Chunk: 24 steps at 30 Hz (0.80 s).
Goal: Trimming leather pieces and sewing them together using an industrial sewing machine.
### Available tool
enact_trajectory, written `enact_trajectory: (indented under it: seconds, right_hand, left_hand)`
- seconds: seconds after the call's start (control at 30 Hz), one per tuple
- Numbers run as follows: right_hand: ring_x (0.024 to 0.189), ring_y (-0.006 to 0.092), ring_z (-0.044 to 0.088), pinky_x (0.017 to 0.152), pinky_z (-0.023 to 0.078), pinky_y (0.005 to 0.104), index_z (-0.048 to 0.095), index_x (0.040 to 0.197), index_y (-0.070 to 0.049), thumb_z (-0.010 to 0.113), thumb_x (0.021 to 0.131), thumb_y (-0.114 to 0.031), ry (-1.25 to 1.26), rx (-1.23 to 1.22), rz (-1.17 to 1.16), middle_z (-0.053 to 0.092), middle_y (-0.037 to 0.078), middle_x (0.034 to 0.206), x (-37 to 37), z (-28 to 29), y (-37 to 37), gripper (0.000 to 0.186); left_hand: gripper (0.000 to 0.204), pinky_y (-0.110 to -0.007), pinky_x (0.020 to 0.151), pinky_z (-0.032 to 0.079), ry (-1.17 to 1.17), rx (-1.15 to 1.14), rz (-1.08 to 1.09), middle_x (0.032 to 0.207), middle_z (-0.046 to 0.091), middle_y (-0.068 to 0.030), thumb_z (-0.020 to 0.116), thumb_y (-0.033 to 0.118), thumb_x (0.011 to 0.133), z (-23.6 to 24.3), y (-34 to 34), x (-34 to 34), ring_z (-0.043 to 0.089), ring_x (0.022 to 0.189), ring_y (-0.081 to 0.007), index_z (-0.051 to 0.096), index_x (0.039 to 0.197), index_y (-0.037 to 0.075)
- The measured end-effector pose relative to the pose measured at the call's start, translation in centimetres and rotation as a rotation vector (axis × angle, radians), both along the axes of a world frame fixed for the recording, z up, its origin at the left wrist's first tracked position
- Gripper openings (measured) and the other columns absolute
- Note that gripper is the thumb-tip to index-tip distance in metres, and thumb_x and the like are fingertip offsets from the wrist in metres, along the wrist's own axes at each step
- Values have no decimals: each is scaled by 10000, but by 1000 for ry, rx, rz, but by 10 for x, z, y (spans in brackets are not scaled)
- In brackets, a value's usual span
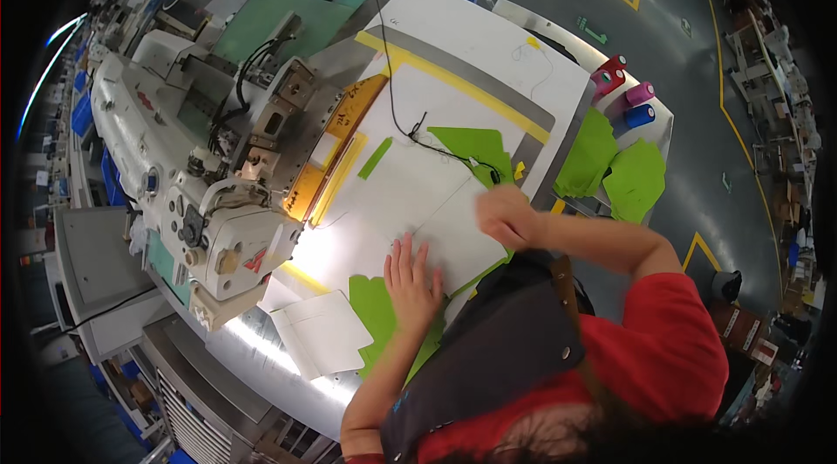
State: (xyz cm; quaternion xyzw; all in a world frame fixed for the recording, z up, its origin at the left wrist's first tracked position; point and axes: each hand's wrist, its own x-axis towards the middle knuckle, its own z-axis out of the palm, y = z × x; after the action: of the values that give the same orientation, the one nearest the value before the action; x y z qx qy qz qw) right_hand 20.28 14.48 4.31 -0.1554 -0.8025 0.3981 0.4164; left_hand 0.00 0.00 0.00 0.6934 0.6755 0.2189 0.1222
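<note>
My left hand (413, 279) lies flat, fingers stretched out, on the white sheet (410, 194), near its front edge. Below that hand a green fabric piece (370, 316) spreads past the sheet, partly covered by my wrist. My right hand (508, 217) is closed and slightly blurred at the right side of the sheet; what it holds, if anything, is hidden. Just beyond it lies a second green piece (479, 148), with a black cord (436, 148) running across it. A narrow green strip (375, 158) lies on the sheet farther left.
A large white sewing machine (222, 233) stands at left, beside a yellow-orange bar (336, 146). A white folded template (321, 330) rests at the front left. More green pieces (635, 180) lie at right, near blue (639, 115), pink (639, 93) and red (613, 67) thread spools.
</note>
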Motion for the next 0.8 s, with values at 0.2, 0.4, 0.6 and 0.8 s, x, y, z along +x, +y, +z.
enact_trajectory:
  seconds: [0.2,0.4,0.6,0.8]
  right_hand:
    - [925,375,557,785,452,465,599,877,-23,460,920,-332,-1195,-926,-753,582,197,896,237,-246,-219,342]
    - [964,186,618,806,493,370,634,1061,-17,460,936,-375,-640,-1998,-474,651,127,1052,265,-396,-317,417]
    - [945,186,626,793,498,365,635,1063,-25,464,932,-357,-829,-1828,-105,656,120,1042,296,-416,-308,396]
    - [922,186,635,777,504,359,637,1065,-34,467,927,-335,-1104,-1432,239,663,113,1030,348,-392,-200,372]
  left_hand:
    - [536,-518,1061,240,123,-88,-165,1428,350,-164,631,210,794,0,8,7,332,1307,-367,472,1292,91]
    - [524,-548,1046,230,210,-168,-169,1411,346,-216,583,214,794,3,4,8,324,1296,-414,454,1278,61]
    - [499,-557,1047,228,204,-138,-125,1395,376,-189,568,232,779,-7,0,2,341,1287,-388,482,1249,89]
    - [480,-537,1057,242,167,-167,-87,1392,402,-150,577,239,762,-3,1,3,365,1286,-354,521,1225,124]
